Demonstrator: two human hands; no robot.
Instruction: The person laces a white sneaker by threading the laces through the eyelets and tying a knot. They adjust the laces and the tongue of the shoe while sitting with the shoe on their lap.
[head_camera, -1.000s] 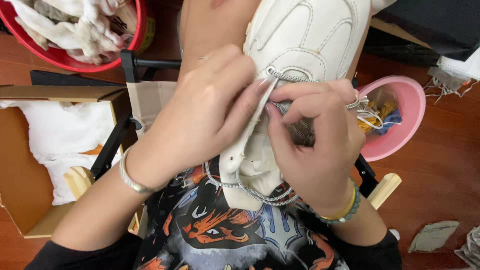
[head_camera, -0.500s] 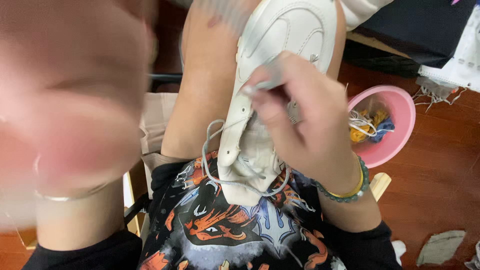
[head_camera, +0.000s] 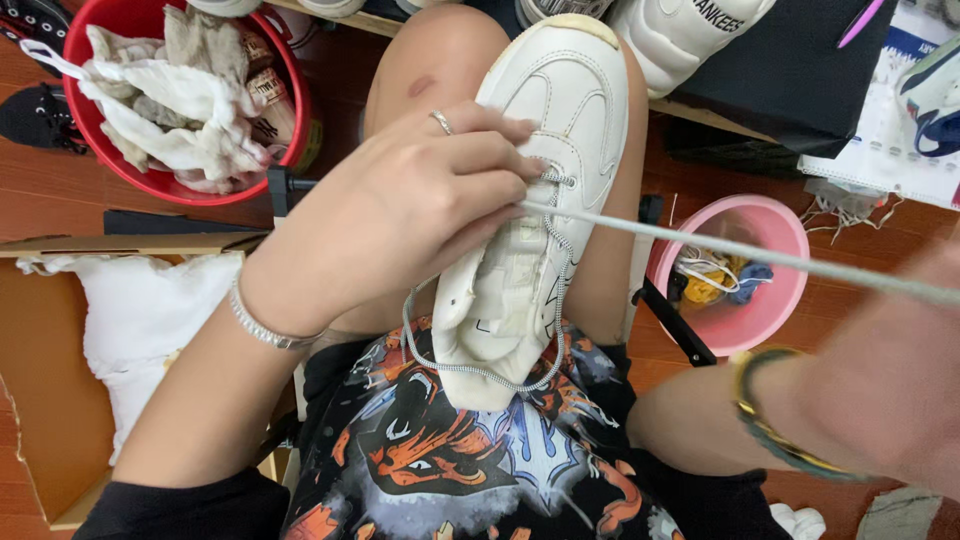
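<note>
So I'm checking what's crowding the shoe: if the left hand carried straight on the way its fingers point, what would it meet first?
The left hand points right across the white sneaker. Past it, the pink bowl probably comes first, though depth is unclear.

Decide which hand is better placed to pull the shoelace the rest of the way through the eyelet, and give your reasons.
Probably the right hand: it grips the shoelace, drawn taut away from the white sneaker. The left hand is pressed on the sneaker, steadying it.
</note>
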